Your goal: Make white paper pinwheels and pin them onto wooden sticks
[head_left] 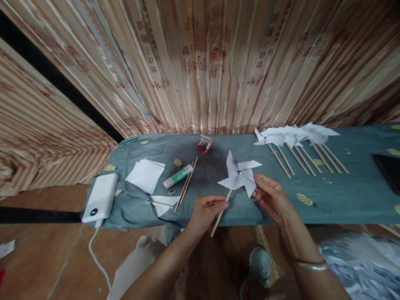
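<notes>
My left hand (206,210) is closed around the wooden stick (220,214) of a white paper pinwheel (239,175), holding it over the teal cloth (343,191) on the low table. A metal pin sits at the pinwheel's centre. My right hand (271,196) touches the pinwheel's lower right blade, fingers curled at its edge.
Several finished pinwheels (292,136) with sticks lie at the back right. A glue stick (178,176), loose sticks (187,183), a stack of white paper squares (145,175), a small red box of pins (204,145) and a white power bank (100,196) lie to the left. A dark object (389,166) sits at the right edge.
</notes>
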Action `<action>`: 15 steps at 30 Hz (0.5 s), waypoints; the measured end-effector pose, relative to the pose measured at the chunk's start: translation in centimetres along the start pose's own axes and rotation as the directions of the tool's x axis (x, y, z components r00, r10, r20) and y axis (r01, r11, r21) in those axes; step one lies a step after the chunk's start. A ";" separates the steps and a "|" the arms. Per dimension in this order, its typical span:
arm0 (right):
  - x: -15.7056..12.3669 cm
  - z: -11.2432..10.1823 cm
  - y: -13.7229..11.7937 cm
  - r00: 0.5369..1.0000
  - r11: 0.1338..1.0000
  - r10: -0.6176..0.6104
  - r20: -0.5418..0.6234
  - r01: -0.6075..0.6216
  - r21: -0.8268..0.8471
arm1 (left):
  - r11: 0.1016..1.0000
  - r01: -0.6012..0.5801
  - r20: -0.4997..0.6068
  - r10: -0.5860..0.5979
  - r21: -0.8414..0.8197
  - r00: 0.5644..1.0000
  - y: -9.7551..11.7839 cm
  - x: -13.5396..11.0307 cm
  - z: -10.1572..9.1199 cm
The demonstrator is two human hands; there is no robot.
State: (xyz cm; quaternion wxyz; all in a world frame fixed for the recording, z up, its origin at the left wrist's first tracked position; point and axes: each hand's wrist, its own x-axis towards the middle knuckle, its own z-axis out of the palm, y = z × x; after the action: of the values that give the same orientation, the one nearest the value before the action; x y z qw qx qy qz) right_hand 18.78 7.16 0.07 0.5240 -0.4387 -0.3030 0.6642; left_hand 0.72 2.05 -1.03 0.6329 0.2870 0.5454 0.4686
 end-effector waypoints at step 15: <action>-0.3 0.9 0.2 0.999 0.998 0.032 0.041 -0.034 0.060 | 1.000 -0.010 0.003 0.010 -0.019 1.000 0.1 0.0 0.0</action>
State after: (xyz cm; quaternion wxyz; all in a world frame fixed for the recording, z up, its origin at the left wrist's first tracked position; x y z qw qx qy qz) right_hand 17.88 6.85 0.38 0.5199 -0.4142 -0.2857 0.6903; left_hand 0.74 2.08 -0.90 0.6341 0.2845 0.5386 0.4763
